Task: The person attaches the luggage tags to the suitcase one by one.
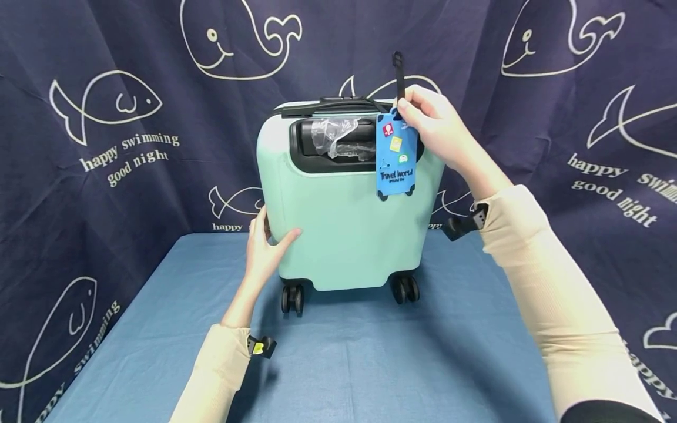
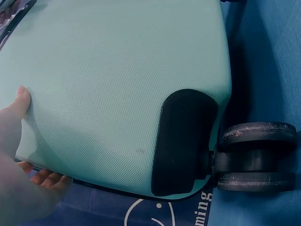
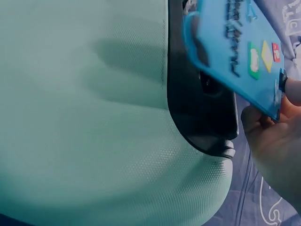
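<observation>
A mint-green suitcase (image 1: 349, 229) stands upright on its black wheels (image 1: 292, 298). My left hand (image 1: 261, 252) holds its left side, the thumb on the front face and the fingers round the edge. At the top right corner, my right hand (image 1: 444, 132) pinches a blue luggage tag (image 1: 396, 154) at its upper end. The tag hangs in front of the recessed handle and reads "Travel World". Its black strap (image 1: 399, 76) sticks up above the fingers. In the right wrist view the tag (image 3: 235, 52) is tilted close to the handle recess.
Clear plastic wrap (image 1: 333, 136) covers part of the black handle in the recess. A black carry handle (image 1: 338, 106) runs along the suitcase's top. Blue cloth (image 1: 338, 364) covers the table, and a dark curtain (image 1: 338, 35) with fish drawings hangs behind.
</observation>
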`<state>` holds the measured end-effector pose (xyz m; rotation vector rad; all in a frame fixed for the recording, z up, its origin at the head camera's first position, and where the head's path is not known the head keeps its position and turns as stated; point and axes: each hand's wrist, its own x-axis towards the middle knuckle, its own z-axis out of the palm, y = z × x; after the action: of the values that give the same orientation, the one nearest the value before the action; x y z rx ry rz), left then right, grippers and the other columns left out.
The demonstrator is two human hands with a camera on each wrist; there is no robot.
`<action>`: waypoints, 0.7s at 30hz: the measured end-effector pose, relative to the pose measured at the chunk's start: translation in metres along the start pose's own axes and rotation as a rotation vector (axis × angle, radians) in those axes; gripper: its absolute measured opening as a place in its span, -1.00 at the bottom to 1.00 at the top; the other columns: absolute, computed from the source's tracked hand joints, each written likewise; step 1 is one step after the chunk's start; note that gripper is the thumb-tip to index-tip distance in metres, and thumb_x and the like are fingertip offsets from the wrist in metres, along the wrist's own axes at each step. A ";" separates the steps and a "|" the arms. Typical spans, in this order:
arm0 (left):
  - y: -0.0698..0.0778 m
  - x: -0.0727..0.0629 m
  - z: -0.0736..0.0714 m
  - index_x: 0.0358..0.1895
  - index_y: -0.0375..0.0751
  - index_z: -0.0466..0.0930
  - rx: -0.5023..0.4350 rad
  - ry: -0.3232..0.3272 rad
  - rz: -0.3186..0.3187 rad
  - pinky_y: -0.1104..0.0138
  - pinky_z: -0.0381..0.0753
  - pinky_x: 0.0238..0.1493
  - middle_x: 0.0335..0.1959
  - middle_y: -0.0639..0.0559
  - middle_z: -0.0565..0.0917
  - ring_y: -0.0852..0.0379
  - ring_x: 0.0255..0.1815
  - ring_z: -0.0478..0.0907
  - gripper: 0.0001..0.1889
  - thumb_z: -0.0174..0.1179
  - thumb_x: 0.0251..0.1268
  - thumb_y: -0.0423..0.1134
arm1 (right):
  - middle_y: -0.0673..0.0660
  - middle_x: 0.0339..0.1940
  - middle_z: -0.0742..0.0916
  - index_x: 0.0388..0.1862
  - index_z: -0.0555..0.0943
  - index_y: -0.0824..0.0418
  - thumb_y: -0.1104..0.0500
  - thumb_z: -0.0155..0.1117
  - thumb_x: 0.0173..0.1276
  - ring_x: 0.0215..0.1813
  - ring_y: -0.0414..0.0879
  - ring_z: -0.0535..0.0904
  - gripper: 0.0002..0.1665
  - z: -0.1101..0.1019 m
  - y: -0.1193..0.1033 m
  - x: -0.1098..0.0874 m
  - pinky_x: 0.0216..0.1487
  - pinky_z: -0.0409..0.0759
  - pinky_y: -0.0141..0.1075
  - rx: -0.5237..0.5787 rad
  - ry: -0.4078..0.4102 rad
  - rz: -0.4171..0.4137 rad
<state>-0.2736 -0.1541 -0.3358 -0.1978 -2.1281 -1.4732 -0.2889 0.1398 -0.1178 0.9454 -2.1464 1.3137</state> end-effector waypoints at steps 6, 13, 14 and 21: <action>0.000 -0.001 0.000 0.45 0.08 0.09 -0.004 0.004 -0.002 0.10 0.37 0.25 0.19 -0.13 0.32 -0.02 0.21 0.38 -0.08 0.37 0.00 0.10 | -0.05 -0.60 0.38 -0.56 0.40 0.17 0.26 -0.02 0.43 -0.48 -0.22 0.35 -0.70 0.000 -0.001 0.013 -0.40 0.25 -0.42 0.061 -0.056 0.044; 0.000 0.001 0.003 0.44 0.13 0.08 -0.019 -0.001 -0.007 0.11 0.36 0.27 0.21 -0.12 0.30 -0.01 0.23 0.36 -0.09 0.36 0.01 0.10 | -0.03 -0.62 0.34 -0.66 0.29 0.17 0.22 -0.01 0.42 -0.42 -0.19 0.30 -0.61 -0.001 -0.006 0.027 -0.35 0.21 -0.41 -0.087 -0.094 0.025; 0.000 0.001 0.002 0.44 0.13 0.08 -0.019 -0.001 -0.011 0.10 0.36 0.27 0.21 -0.12 0.31 -0.01 0.23 0.36 -0.09 0.36 0.01 0.10 | -0.03 -0.62 0.34 -0.66 0.29 0.16 0.21 0.00 0.42 -0.44 -0.20 0.30 -0.61 -0.001 -0.006 0.028 -0.37 0.21 -0.41 -0.105 -0.101 0.033; 0.001 -0.002 0.000 0.45 0.09 0.08 -0.009 -0.004 -0.025 0.09 0.37 0.25 0.22 -0.12 0.31 -0.01 0.19 0.37 -0.08 0.37 0.00 0.09 | -0.07 -0.66 0.39 -0.59 0.33 0.12 0.13 0.00 0.45 -0.61 -0.25 0.35 -0.64 0.002 -0.010 0.035 -0.53 0.31 -0.43 -0.124 -0.180 0.153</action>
<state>-0.2714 -0.1536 -0.3354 -0.1782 -2.1350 -1.4985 -0.3049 0.1239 -0.0895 0.8946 -2.4490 1.1872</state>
